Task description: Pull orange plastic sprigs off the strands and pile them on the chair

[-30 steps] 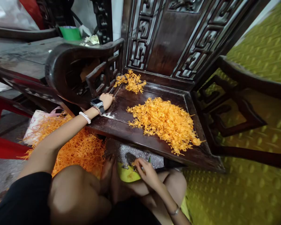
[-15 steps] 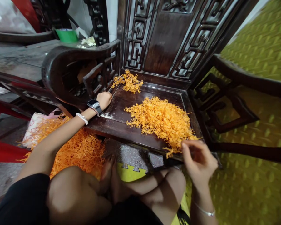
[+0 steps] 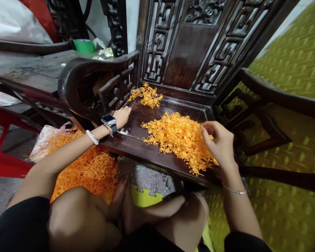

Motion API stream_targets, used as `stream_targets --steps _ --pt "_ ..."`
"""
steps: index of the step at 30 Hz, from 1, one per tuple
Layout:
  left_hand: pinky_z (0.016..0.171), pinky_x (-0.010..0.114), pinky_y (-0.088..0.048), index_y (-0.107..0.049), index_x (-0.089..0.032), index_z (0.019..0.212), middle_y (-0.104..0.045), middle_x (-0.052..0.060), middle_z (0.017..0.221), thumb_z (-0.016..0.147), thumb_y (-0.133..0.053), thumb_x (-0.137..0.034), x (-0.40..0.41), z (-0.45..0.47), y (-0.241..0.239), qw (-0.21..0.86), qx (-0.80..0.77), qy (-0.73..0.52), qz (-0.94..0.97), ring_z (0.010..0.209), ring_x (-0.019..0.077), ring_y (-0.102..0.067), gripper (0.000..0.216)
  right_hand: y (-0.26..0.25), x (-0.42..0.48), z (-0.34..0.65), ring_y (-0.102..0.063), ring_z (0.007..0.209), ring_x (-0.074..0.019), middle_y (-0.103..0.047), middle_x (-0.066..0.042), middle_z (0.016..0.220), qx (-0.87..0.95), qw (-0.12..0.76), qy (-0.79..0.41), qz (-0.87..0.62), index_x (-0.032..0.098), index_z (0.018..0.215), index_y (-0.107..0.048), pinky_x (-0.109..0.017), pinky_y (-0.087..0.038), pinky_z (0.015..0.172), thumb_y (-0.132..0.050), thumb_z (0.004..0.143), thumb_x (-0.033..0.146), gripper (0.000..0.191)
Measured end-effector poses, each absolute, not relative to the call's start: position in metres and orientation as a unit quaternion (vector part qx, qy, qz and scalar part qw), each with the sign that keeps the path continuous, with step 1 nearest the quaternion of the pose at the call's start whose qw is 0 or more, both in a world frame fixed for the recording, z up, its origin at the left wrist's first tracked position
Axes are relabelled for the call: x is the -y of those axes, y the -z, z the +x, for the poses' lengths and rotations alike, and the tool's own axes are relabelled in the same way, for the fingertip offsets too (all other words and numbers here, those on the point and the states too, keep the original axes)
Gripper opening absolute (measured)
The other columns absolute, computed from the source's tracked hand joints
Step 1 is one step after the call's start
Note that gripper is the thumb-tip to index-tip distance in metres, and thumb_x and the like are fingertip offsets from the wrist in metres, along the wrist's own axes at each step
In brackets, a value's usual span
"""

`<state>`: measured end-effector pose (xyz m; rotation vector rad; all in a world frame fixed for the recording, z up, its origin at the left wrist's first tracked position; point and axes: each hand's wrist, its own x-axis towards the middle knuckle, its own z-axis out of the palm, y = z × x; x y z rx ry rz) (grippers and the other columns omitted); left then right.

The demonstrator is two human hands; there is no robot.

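A large heap of small orange branched pieces [image 3: 177, 138], like plastic flower parts, lies on the dark wooden chair seat [image 3: 120, 148]. At its right edge is my right hand [image 3: 220, 141], thumb and forefinger pinched together over the pieces; what is between the tips is too small to make out. My left hand [image 3: 122, 117], with a watch on the wrist, rests at the seat's left side. Its fingers are curled down, hiding anything under them. Just beyond it sits a smaller orange cluster [image 3: 148, 96] against the back corner.
Below my left arm, a mass of thin orange strands [image 3: 91, 171] spills from a white and pink bag [image 3: 43, 140]. The carved chair back [image 3: 190, 52] and armrests [image 3: 76, 70] surround the seat. Beyond, a green tape roll [image 3: 84, 46] stands on a table; a red stool [image 3: 2, 147] is far left.
My right hand has moved up and away from me, from the heap's near right corner to its upper right edge. My left hand has shifted slightly, its fingers a little less tightly curled.
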<state>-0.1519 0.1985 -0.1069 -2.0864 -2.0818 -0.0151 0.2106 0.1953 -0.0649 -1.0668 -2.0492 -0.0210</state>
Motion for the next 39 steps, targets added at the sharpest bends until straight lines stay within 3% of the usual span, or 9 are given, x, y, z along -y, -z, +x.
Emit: stream_targets --steps 5,8,12,17,23,28,33,35,39 --pt "0.076 0.033 -0.049 -0.054 -0.011 0.113 -0.06 0.014 0.11 0.094 -0.034 -0.016 -0.207 -0.152 0.111 0.082 0.682 -0.02 -0.727 0.1 0.0238 -0.06 0.028 0.073 -0.2 0.208 -0.058 0.086 -0.0233 -0.063 -0.008 0.091 0.844 0.326 0.054 -0.422 0.018 0.102 -0.057 -0.039 -0.046 0.079 -0.048 0.089 0.031 0.02" --pt "0.081 0.037 -0.05 -0.057 -0.012 0.111 -0.059 0.011 0.112 0.094 -0.045 -0.026 -0.214 -0.151 0.115 0.081 0.679 -0.038 -0.729 0.103 0.0225 -0.058 0.024 0.072 -0.2 0.209 -0.058 0.088 -0.0239 -0.064 -0.008 0.095 0.84 0.328 0.033 -0.43 0.019 0.1 -0.057 -0.04 -0.045 0.081 -0.048 0.09 0.035 0.021" --pt "0.085 0.041 -0.051 -0.06 -0.012 0.105 -0.06 0.009 0.112 0.091 -0.055 -0.031 -0.22 -0.151 0.115 0.08 0.68 -0.061 -0.727 0.104 0.0213 -0.058 0.025 0.063 -0.202 0.216 -0.06 0.085 -0.0211 -0.066 -0.006 0.093 0.821 0.359 -0.026 -0.444 0.02 0.096 -0.06 -0.036 -0.047 0.078 -0.052 0.089 0.037 0.02" --pt "0.085 0.041 -0.052 -0.06 -0.012 0.107 -0.062 0.009 0.108 0.09 -0.056 -0.032 -0.224 -0.152 0.11 0.071 0.692 -0.076 -0.715 0.099 0.0201 -0.06 0.026 0.034 -0.214 0.217 -0.06 0.076 -0.0191 -0.066 -0.005 0.084 0.843 0.347 -0.006 -0.411 0.023 0.089 -0.061 -0.033 -0.047 0.07 -0.053 0.088 0.039 0.018" --pt "0.083 0.039 -0.053 -0.062 -0.012 0.104 -0.065 0.008 0.103 0.09 -0.056 -0.035 -0.223 -0.152 0.098 0.046 0.72 -0.074 -0.688 0.093 0.0183 -0.063 0.027 -0.005 -0.235 0.178 -0.059 0.073 -0.0202 -0.064 -0.006 0.076 0.92 0.217 0.048 -0.322 0.021 0.08 -0.06 -0.034 -0.044 0.066 -0.048 0.088 0.041 0.025" --pt "0.077 0.034 -0.05 -0.07 -0.009 0.092 -0.069 0.017 0.096 0.086 -0.056 -0.02 -0.219 -0.145 0.071 0.044 0.747 -0.032 -0.662 0.096 0.0293 -0.066 0.019 -0.01 -0.255 0.152 -0.058 0.07 -0.0186 -0.064 -0.006 0.078 0.955 0.093 0.029 -0.28 0.019 0.082 -0.059 -0.034 -0.043 0.067 -0.047 0.086 0.03 0.017" --pt "0.076 0.035 -0.049 -0.07 -0.009 0.099 -0.069 0.018 0.099 0.086 -0.049 -0.018 -0.218 -0.139 0.041 0.077 0.762 0.028 -0.643 0.097 0.0317 -0.065 0.026 -0.003 -0.285 0.118 -0.056 0.062 -0.0164 -0.062 -0.004 0.069 0.936 0.114 -0.033 -0.33 0.02 0.077 -0.057 -0.032 -0.041 0.061 -0.047 0.086 0.032 0.018" --pt "0.077 0.036 -0.049 -0.07 -0.01 0.101 -0.07 0.017 0.1 0.087 -0.049 -0.02 -0.218 -0.138 0.035 0.088 0.761 0.046 -0.641 0.097 0.0309 -0.065 0.027 -0.002 -0.293 0.097 -0.057 0.065 -0.0172 -0.064 -0.005 0.074 0.944 0.1 -0.002 -0.315 0.02 0.08 -0.058 -0.032 -0.041 0.062 -0.046 0.087 0.03 0.016" --pt "0.077 0.036 -0.05 -0.071 -0.013 0.101 -0.071 0.015 0.098 0.089 -0.05 -0.024 -0.216 -0.137 0.032 0.094 0.756 0.072 -0.643 0.095 0.0298 -0.066 0.027 0.0 -0.313 0.053 -0.059 0.084 -0.0244 -0.065 -0.013 0.096 0.957 0.011 0.196 -0.214 0.015 0.098 -0.06 -0.036 -0.041 0.07 -0.044 0.086 0.021 0.021"
